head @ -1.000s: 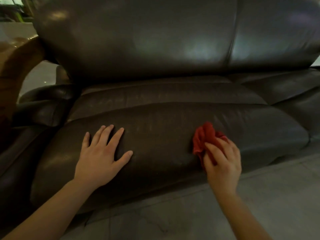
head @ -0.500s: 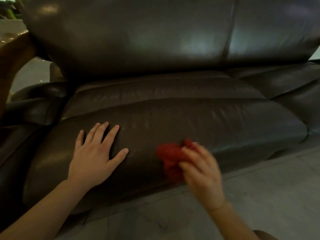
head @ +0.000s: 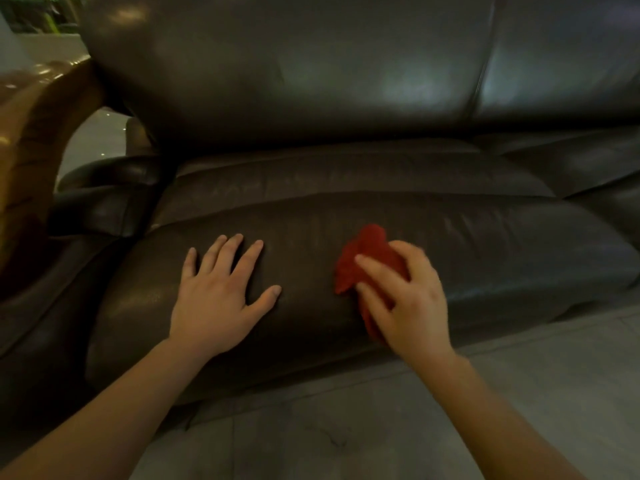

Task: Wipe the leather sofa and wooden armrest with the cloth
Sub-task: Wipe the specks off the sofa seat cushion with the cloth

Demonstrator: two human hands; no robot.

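A dark brown leather sofa (head: 346, 98) fills most of the view, its seat cushion (head: 502, 244) rounded at the front. My right hand (head: 408, 299) presses a crumpled red cloth (head: 367, 251) against the front of the cushion, fingers closed over it. My left hand (head: 218, 292) lies flat on the same cushion to the left of the cloth, fingers spread and holding nothing. The curved wooden armrest (head: 34, 133) stands at the far left, beyond both hands.
A leather arm pad (head: 104, 199) sits between the wooden armrest and the seat. A second seat cushion (head: 595, 161) continues to the right. Grey tiled floor (head: 381, 427) lies below the sofa front.
My right hand swept the cloth left along the cushion front, then moved up and slightly right. My left hand stayed flat in the same spot.
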